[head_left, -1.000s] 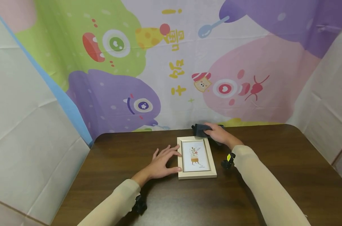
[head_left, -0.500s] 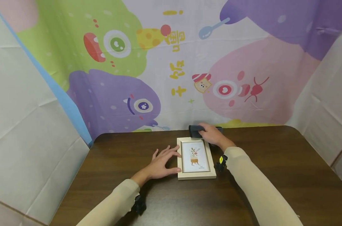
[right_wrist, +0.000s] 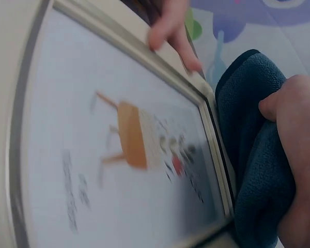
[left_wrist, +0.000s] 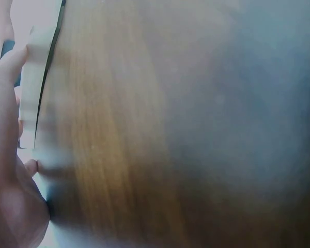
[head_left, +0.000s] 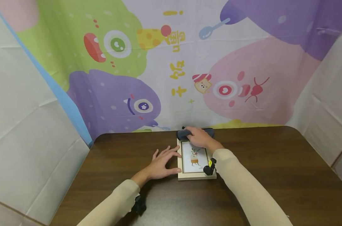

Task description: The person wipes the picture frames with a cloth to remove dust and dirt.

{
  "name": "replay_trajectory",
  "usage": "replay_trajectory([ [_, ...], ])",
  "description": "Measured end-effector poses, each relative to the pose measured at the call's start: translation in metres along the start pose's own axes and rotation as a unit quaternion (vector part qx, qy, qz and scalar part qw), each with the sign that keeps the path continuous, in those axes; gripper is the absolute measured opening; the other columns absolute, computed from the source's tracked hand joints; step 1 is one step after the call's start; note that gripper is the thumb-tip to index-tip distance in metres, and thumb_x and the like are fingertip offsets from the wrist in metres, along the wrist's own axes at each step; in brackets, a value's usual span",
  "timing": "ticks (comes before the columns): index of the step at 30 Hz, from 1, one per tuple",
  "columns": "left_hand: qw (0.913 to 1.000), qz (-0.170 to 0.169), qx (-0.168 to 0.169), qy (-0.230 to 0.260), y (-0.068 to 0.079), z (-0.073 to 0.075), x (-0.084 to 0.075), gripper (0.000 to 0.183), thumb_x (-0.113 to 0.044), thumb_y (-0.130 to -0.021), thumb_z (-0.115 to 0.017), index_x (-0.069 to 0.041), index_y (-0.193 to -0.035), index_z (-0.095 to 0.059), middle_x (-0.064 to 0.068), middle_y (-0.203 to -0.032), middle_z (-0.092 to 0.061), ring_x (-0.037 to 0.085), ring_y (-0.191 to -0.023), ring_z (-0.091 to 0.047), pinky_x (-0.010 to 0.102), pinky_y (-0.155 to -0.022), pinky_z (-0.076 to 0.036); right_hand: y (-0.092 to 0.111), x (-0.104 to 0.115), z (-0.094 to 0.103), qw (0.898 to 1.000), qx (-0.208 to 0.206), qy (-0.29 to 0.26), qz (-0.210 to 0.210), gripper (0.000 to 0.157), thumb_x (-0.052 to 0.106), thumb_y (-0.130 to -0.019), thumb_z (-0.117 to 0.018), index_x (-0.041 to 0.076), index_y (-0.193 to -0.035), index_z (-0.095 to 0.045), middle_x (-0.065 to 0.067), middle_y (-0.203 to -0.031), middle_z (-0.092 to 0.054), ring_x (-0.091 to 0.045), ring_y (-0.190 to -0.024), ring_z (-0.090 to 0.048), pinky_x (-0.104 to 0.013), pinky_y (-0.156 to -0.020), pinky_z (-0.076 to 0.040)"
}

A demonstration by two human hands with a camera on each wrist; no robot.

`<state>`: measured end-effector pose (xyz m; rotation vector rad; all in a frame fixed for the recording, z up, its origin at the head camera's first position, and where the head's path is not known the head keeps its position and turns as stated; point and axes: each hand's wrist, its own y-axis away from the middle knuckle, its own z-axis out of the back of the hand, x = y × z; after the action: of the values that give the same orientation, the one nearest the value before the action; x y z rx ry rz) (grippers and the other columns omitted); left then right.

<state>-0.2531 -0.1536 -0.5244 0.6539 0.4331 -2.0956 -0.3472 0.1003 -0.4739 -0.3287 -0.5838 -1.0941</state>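
A cream picture frame (head_left: 185, 176) lies face up on the table, with a print of a potted plant on legs (head_left: 194, 158) inside it. My left hand (head_left: 159, 163) rests at the frame's left side, fingers spread and fingertips on its edge; in the right wrist view those fingers (right_wrist: 170, 28) lie on the border. A folded dark blue cloth (right_wrist: 258, 139) is in my right hand (head_left: 200, 137), thumb on top and the rest of the grip mostly hidden. The cloth lies along the frame's far edge, and the right hand covers the frame's upper right part.
The dark brown wooden table (head_left: 125, 147) ends at a cartoon-print curtain (head_left: 171, 110) just behind the cloth. Pale panels (head_left: 323, 103) stand at both sides. Each wrist carries a small black camera, the right one (head_left: 209, 168) hanging over the frame's right border.
My right hand has slid the cloth leftward along the frame's far edge, from its right corner to its left corner. My left hand and the frame have stayed nearly in place.
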Motion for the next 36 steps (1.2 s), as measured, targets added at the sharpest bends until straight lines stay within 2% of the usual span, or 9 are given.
replay_trajectory([
  [2,0.9999,0.009,0.010,-0.001,0.000,0.002,-0.004,0.054,-0.055,-0.102,-0.077,-0.030,-0.148,-0.062,-0.002,-0.187,-0.034,0.048,-0.175,-0.026,0.090,-0.129,-0.005,0.000,0.007,-0.004,1.000,0.003,-0.005,-0.001,0.046,0.020,-0.117,-0.048,0.015,-0.162,-0.059,-0.019,-0.169,-0.059,-0.046,-0.158,-0.056,-0.067,-0.130,-0.043],
  [5,1.0000,0.004,0.003,0.003,-0.001,-0.001,0.002,0.054,-0.058,-0.103,-0.076,-0.033,-0.148,-0.062,-0.004,-0.187,-0.034,0.047,-0.175,-0.025,0.090,-0.129,-0.004,-0.003,0.008,-0.010,1.000,0.000,-0.015,-0.003,0.044,0.021,-0.116,-0.050,0.018,-0.159,-0.062,-0.018,-0.169,-0.060,-0.044,-0.157,-0.057,-0.067,-0.130,-0.043],
  [10,0.9993,-0.030,-0.023,0.008,-0.001,-0.006,0.010,0.059,-0.074,-0.099,-0.070,-0.037,-0.145,-0.063,-0.003,-0.185,-0.039,0.052,-0.172,-0.031,0.095,-0.123,-0.007,-0.026,-0.023,-0.025,1.000,0.006,-0.022,0.008,0.045,0.026,-0.116,-0.052,0.026,-0.160,-0.061,-0.014,-0.170,-0.060,-0.042,-0.157,-0.058,-0.068,-0.127,-0.046],
  [13,0.9992,-0.030,-0.026,0.004,0.000,-0.005,0.009,0.060,-0.076,-0.099,-0.069,-0.038,-0.144,-0.064,-0.004,-0.185,-0.040,0.052,-0.171,-0.032,0.094,-0.123,-0.009,-0.035,-0.037,-0.030,1.000,0.012,-0.022,0.009,0.046,0.028,-0.116,-0.052,0.029,-0.162,-0.059,-0.013,-0.169,-0.061,-0.041,-0.155,-0.060,-0.067,-0.125,-0.049],
  [19,0.9995,-0.020,-0.024,0.007,0.000,-0.004,0.005,0.056,-0.070,-0.100,-0.073,-0.037,-0.144,-0.064,-0.003,-0.185,-0.041,0.052,-0.171,-0.032,0.093,-0.125,-0.009,-0.016,-0.021,-0.013,0.999,0.023,-0.032,0.003,0.048,0.024,-0.118,-0.050,0.022,-0.165,-0.056,-0.020,-0.171,-0.058,-0.046,-0.152,-0.061,-0.066,-0.119,-0.050],
  [23,0.9994,-0.021,-0.025,0.007,0.000,-0.003,0.002,0.056,-0.067,-0.100,-0.073,-0.033,-0.144,-0.064,-0.001,-0.185,-0.040,0.052,-0.171,-0.032,0.093,-0.125,-0.009,0.001,-0.012,0.002,0.998,0.022,-0.052,-0.011,0.050,0.024,-0.119,-0.048,0.015,-0.168,-0.051,-0.023,-0.175,-0.051,-0.048,-0.158,-0.054,-0.067,-0.127,-0.045],
  [28,0.9993,-0.025,-0.028,-0.002,-0.001,-0.005,0.002,0.056,-0.068,-0.101,-0.071,-0.032,-0.144,-0.064,0.000,-0.185,-0.040,0.053,-0.170,-0.034,0.094,-0.123,-0.011,0.007,-0.023,0.010,0.997,0.009,-0.067,-0.022,0.052,0.025,-0.120,-0.047,0.009,-0.169,-0.049,-0.025,-0.176,-0.048,-0.049,-0.163,-0.047,-0.067,-0.132,-0.041],
  [32,0.9998,-0.010,-0.016,0.010,0.000,-0.001,-0.004,0.056,-0.060,-0.099,-0.077,-0.029,-0.143,-0.065,0.003,-0.186,-0.039,0.053,-0.172,-0.031,0.092,-0.127,-0.006,0.010,-0.036,0.015,0.996,0.003,-0.085,-0.026,0.053,0.025,-0.119,-0.048,0.007,-0.168,-0.049,-0.027,-0.174,-0.050,-0.050,-0.158,-0.052,-0.066,-0.129,-0.043],
  [36,0.9996,-0.013,-0.024,0.007,0.000,-0.003,-0.001,0.056,-0.065,-0.098,-0.076,-0.032,-0.142,-0.065,0.001,-0.185,-0.040,0.054,-0.170,-0.032,0.093,-0.126,-0.008,0.016,-0.046,0.023,0.996,-0.001,-0.083,-0.014,0.052,0.026,-0.118,-0.049,0.006,-0.166,-0.052,-0.029,-0.169,-0.054,-0.051,-0.152,-0.056,-0.066,-0.125,-0.045],
])
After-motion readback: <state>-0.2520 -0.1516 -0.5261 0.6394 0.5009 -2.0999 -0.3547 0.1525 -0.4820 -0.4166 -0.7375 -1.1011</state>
